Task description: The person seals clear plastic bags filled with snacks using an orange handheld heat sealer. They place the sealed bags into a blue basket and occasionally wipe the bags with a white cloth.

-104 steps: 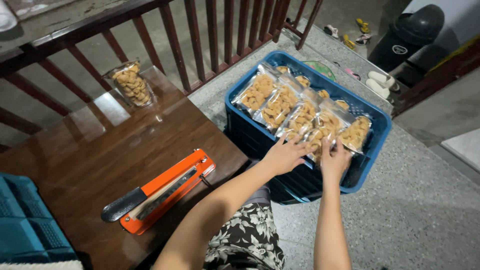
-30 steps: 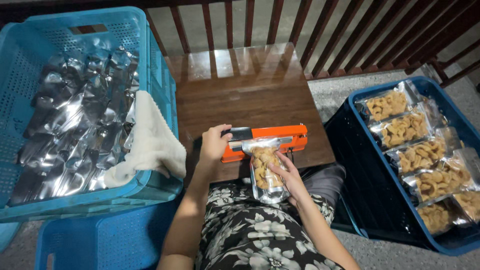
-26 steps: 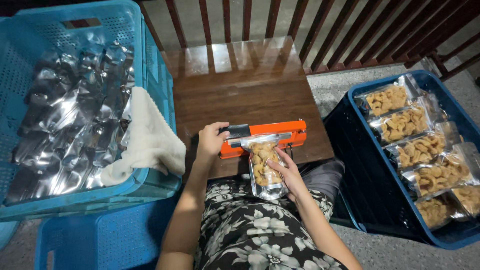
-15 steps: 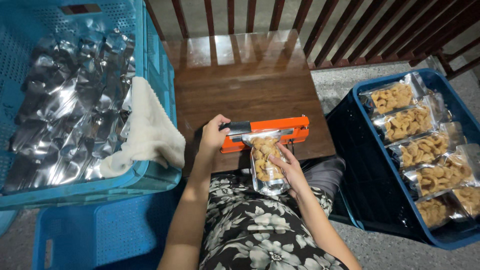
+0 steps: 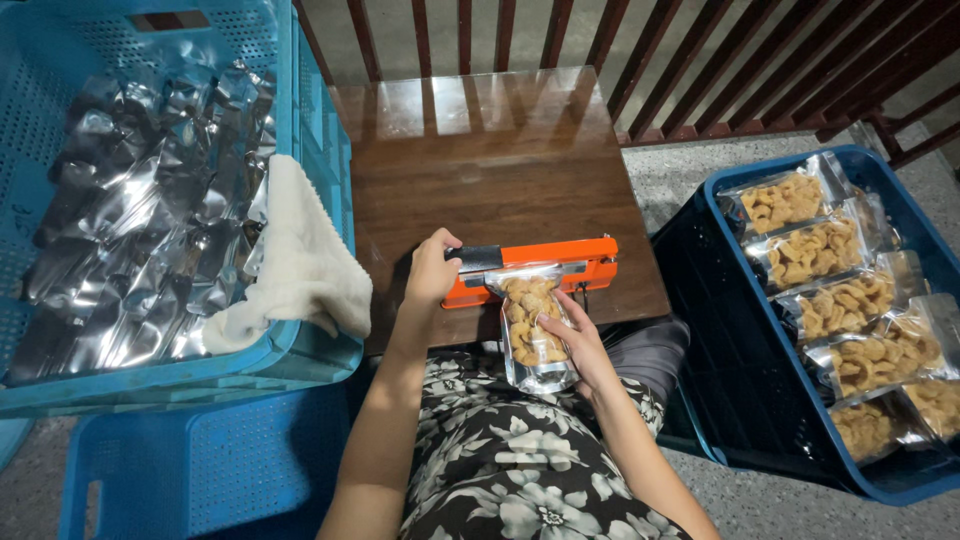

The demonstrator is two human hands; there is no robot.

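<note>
Clear snack pouch (image 5: pixel 532 325) under orange sealer (image 5: pixel 540 268); five filled pouches (image 5: pixel 840 300) in right crate; silver pouches (image 5: pixel 140 200) in left crate.

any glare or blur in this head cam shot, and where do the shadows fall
Head view: sharp overall, no motion blur on the left hand or right hand; bright glare on the far half of the wooden table and the foil pouches in the blue crate; the right-side crate has a dark, shadowed wall.
</note>
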